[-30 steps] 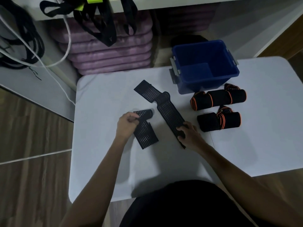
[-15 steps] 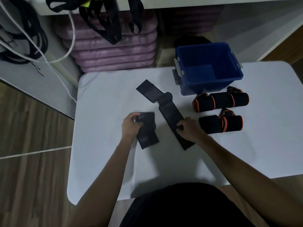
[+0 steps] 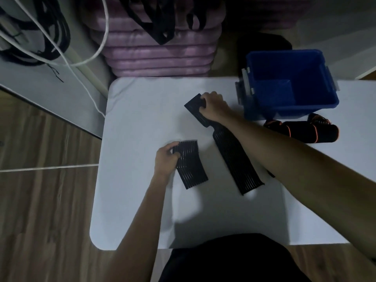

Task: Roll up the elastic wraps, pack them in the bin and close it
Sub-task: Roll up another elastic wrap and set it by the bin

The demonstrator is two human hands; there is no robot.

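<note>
Two hands on two flat wraps, near the bin

Left hand (image 3: 165,158) grips the short wrap (image 3: 190,164); right hand (image 3: 212,105) grips the long wrap's (image 3: 237,159) end nearest the blue bin (image 3: 293,107).

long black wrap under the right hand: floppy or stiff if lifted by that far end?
Probably floppy: the long black wrap lies flat and bends mid-length. Lifted by the end the right hand grips, the rest would likely dangle. Ribbed fabric looks grippy and light.

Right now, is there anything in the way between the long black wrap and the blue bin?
Nothing visible. The right hand grips the far end of the long wrap, and only bare white table lies between it and the open blue bin. No lid covers the bin.
</note>
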